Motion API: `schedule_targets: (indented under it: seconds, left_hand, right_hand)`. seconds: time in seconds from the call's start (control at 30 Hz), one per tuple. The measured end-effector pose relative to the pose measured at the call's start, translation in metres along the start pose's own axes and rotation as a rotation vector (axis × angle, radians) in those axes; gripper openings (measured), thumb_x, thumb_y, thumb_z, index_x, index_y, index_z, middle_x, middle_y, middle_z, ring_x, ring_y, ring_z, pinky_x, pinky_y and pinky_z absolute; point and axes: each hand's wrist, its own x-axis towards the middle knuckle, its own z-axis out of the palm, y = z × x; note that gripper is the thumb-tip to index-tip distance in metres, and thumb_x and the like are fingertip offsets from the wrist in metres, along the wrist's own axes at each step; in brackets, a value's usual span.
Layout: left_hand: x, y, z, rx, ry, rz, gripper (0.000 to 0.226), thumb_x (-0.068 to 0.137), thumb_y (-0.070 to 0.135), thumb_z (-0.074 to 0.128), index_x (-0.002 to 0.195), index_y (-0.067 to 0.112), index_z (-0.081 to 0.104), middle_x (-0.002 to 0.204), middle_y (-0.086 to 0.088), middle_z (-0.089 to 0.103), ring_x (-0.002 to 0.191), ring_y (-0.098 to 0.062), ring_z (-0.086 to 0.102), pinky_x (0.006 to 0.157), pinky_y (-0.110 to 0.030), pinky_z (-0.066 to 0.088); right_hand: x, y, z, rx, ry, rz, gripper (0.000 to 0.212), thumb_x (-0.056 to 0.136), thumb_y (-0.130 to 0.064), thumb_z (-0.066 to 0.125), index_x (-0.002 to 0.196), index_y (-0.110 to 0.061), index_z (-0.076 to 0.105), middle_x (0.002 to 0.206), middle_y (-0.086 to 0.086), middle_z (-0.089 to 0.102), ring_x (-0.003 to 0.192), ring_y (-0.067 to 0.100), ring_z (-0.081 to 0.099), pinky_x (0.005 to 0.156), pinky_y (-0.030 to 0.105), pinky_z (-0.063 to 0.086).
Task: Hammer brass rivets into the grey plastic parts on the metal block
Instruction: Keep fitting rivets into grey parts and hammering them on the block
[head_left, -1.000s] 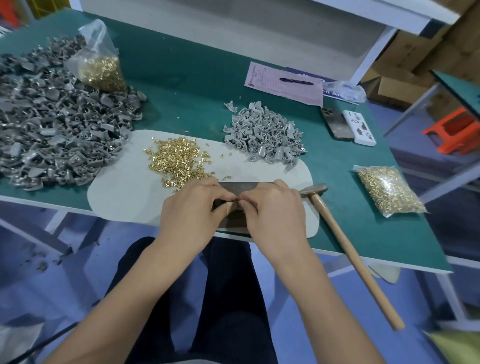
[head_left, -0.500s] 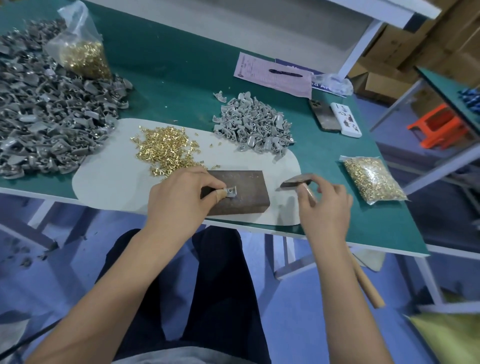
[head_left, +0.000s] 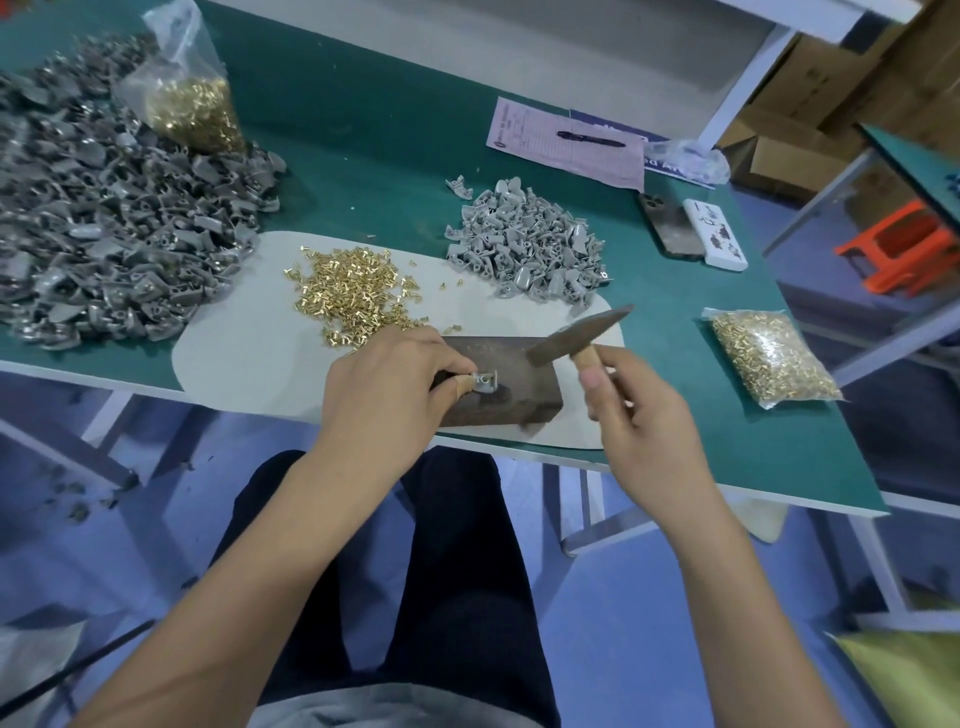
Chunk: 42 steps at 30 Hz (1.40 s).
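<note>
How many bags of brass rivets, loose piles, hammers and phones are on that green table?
Bags of rivets: 2, one far left, one right
Grey part piles: 2, large, small
Loose rivet pile: 1
Hammer: 1, held in the right hand
Phone: 1
Total: 7

Single head-worn wide-angle view, looking forward and steeply down from above the seated lap. Close over the near edge of the green table (head_left: 363, 171), far shelf frame at the top edge, blue floor below. No second view to overlap.
</note>
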Motion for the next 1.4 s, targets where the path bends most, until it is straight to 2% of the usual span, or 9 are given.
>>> schedule_targets:
  seconds: [0.17, 0.3, 0.43, 0.57, 0.7, 0.8, 0.97, 1.1, 1.4]
  left_hand:
    - [-0.001, 0.0, 0.0, -0.01, 0.005, 0.003, 0.004, 0.089, 0.044, 0.071, 0.089, 0.043, 0.075, 0.085, 0.023, 0.062, 0.09, -0.008, 0.057, 0.056, -0.024, 0.035]
    - [-0.002, 0.0, 0.001, -0.009, 0.004, -0.001, 0.006, 0.091, 0.044, 0.069, 0.092, 0.043, 0.075, 0.087, 0.021, 0.062, 0.091, -0.008, 0.057, 0.057, -0.025, 0.036]
    - [-0.003, 0.0, 0.002, -0.014, -0.005, -0.01, 0.008, 0.092, 0.045, 0.067, 0.094, 0.044, 0.074, 0.09, 0.021, 0.061, 0.093, -0.007, 0.057, 0.057, -0.025, 0.035]
    - [-0.002, 0.001, 0.0, -0.017, -0.01, -0.01, 0.008, 0.092, 0.044, 0.066, 0.094, 0.044, 0.074, 0.09, 0.021, 0.061, 0.092, -0.005, 0.057, 0.054, -0.021, 0.03]
    - [-0.002, 0.002, -0.001, -0.016, -0.017, -0.024, 0.008, 0.091, 0.046, 0.066, 0.093, 0.046, 0.074, 0.087, 0.022, 0.058, 0.085, 0.0, 0.053, 0.052, -0.02, 0.026]
    - [-0.003, 0.002, -0.001, -0.014, -0.027, -0.027, 0.009, 0.092, 0.047, 0.065, 0.093, 0.046, 0.074, 0.088, 0.023, 0.058, 0.084, 0.001, 0.051, 0.051, -0.02, 0.024]
    - [-0.002, 0.003, -0.002, -0.016, -0.027, -0.034, 0.008, 0.091, 0.047, 0.066, 0.093, 0.046, 0.074, 0.088, 0.023, 0.06, 0.084, 0.001, 0.051, 0.052, -0.018, 0.026]
    - [-0.004, 0.004, -0.005, 0.0, -0.019, -0.032, 0.006, 0.091, 0.043, 0.067, 0.092, 0.044, 0.074, 0.09, 0.02, 0.062, 0.088, -0.004, 0.054, 0.054, -0.021, 0.03]
    - [-0.006, 0.003, -0.005, 0.023, -0.029, -0.044, 0.009, 0.092, 0.04, 0.067, 0.098, 0.044, 0.073, 0.096, 0.021, 0.063, 0.096, -0.009, 0.055, 0.061, -0.027, 0.036]
  right_hand:
    - [-0.009, -0.02, 0.013, -0.231, -0.021, 0.005, 0.028, 0.097, -0.062, 0.039, 0.12, -0.053, 0.052, 0.081, -0.031, 0.061, 0.076, 0.009, 0.055, 0.065, 0.023, 0.045]
    - [-0.009, -0.018, 0.016, -0.041, 0.034, 0.09, 0.02, 0.104, -0.05, 0.048, 0.117, -0.045, 0.062, 0.07, -0.026, 0.057, 0.068, 0.009, 0.052, 0.062, 0.03, 0.039]
    - [-0.003, -0.011, 0.025, -0.252, 0.196, 0.199, 0.027, 0.107, -0.045, 0.042, 0.129, -0.043, 0.057, 0.107, -0.016, 0.065, 0.096, 0.017, 0.062, 0.072, 0.035, 0.04]
    - [0.018, 0.0, 0.029, -0.411, 0.314, 0.241, 0.034, 0.107, -0.03, 0.042, 0.139, -0.036, 0.054, 0.113, -0.001, 0.056, 0.093, 0.027, 0.059, 0.07, 0.035, 0.036]
    - [0.032, 0.019, 0.028, -0.561, 0.173, 0.326, 0.048, 0.1, -0.009, 0.047, 0.144, -0.029, 0.051, 0.116, 0.011, 0.05, 0.109, 0.035, 0.048, 0.074, 0.039, 0.037]
    - [0.03, 0.026, 0.03, -0.582, 0.067, 0.373, 0.057, 0.096, -0.002, 0.044, 0.145, -0.032, 0.05, 0.124, 0.013, 0.05, 0.114, 0.036, 0.041, 0.091, 0.044, 0.037]
    - [0.036, 0.004, 0.025, -0.328, 0.2, 0.057, 0.024, 0.1, -0.021, 0.057, 0.118, -0.025, 0.072, 0.114, 0.0, 0.065, 0.112, 0.028, 0.053, 0.097, 0.045, 0.042]
    - [0.047, -0.032, 0.036, -0.097, -0.026, -0.118, 0.011, 0.094, -0.026, 0.068, 0.094, -0.032, 0.077, 0.088, -0.022, 0.071, 0.085, 0.007, 0.062, 0.082, 0.035, 0.053]
    - [0.065, -0.051, 0.05, -0.456, -0.173, -0.112, 0.012, 0.094, -0.041, 0.066, 0.093, -0.036, 0.076, 0.095, -0.011, 0.071, 0.096, 0.016, 0.062, 0.077, 0.035, 0.052]
